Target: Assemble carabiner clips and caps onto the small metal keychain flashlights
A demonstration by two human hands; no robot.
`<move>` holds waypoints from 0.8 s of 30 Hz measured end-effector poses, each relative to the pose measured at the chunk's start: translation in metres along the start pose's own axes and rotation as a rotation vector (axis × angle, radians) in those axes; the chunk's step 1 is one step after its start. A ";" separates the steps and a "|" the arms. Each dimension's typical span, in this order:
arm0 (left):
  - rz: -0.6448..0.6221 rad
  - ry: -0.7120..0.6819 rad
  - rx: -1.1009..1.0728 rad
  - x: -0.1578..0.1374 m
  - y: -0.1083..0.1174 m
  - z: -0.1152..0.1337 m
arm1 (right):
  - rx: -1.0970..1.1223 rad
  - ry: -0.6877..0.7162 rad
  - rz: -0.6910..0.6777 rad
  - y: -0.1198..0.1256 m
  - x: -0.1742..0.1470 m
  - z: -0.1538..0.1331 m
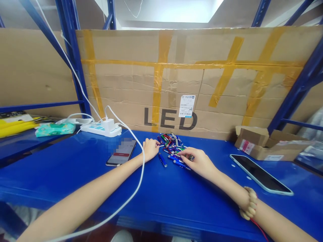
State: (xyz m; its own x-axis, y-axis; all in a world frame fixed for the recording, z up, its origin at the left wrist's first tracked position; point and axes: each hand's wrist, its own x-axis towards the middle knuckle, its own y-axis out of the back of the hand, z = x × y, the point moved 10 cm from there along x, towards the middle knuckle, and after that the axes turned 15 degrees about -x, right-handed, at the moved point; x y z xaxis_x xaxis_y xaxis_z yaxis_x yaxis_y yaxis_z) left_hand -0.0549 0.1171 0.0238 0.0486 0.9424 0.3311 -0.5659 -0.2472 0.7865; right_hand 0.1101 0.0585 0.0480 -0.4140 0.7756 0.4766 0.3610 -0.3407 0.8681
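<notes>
A pile of small metal keychain flashlights point(171, 141) in red, green, blue and silver lies on the blue table, some with clips. At the pile's left edge rests my left hand point(150, 149), palm down, its fingers loosely apart and holding nothing visible. My right hand point(198, 160) is at the pile's right front, thumb and fingers closed round a dark silver flashlight point(191, 157), mostly covered by the hand. Just in front of the pile, a single blue flashlight point(163, 160) lies between my hands. Two more blue ones lie beside my right fingertips.
A phone point(122, 153) lies left of my left hand; a white cable point(141, 174) crosses above my left forearm from a power strip point(101, 128). Another phone point(261, 174) and an open cardboard box point(262, 148) are on the right. A large cardboard sheet point(121, 87) stands behind.
</notes>
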 end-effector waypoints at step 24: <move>0.350 -0.117 -0.506 -0.006 0.031 0.004 | -0.030 -0.007 -0.022 0.001 -0.001 -0.003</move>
State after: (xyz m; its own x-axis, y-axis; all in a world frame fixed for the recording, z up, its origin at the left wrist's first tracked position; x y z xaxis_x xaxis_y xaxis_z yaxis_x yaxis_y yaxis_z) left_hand -0.0693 0.1029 0.0489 -0.1370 0.7868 0.6017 -0.8827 -0.3726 0.2863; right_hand 0.1080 0.0555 0.0491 -0.4153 0.7868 0.4566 0.3271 -0.3392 0.8820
